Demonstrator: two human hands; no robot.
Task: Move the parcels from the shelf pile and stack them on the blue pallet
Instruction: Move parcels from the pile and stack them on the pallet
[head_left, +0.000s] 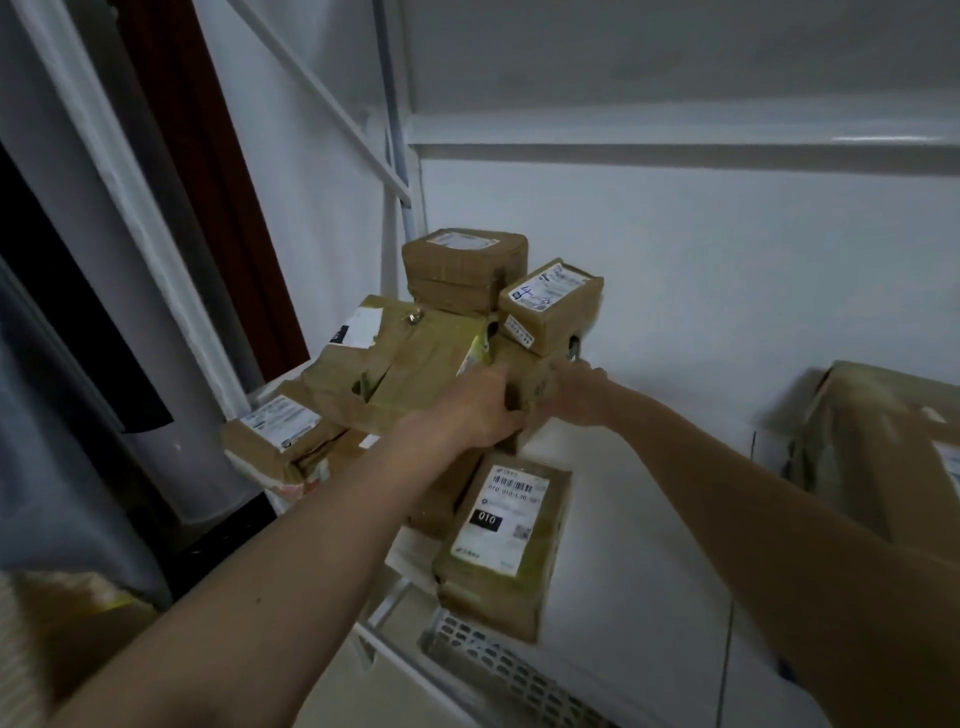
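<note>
A pile of brown taped parcels sits on the white shelf (649, 493). My left hand (475, 410) and my right hand (576, 395) grip a brown parcel (530, 374) in the middle of the pile from either side, fingers curled on it. On top stand a squat parcel (465, 270) and a small labelled parcel (553, 306). A wide crumpled parcel (395, 358) lies to the left. A parcel marked 010 (506, 535) lies at the front. The blue pallet is out of view.
Another parcel (275, 436) hangs at the pile's left edge. A large brown box (883, 447) stands on the shelf at the right. White shelf posts (400, 156) rise behind the pile. A perforated metal strip (509, 670) runs along the shelf front. Cardboard (78, 623) shows at lower left.
</note>
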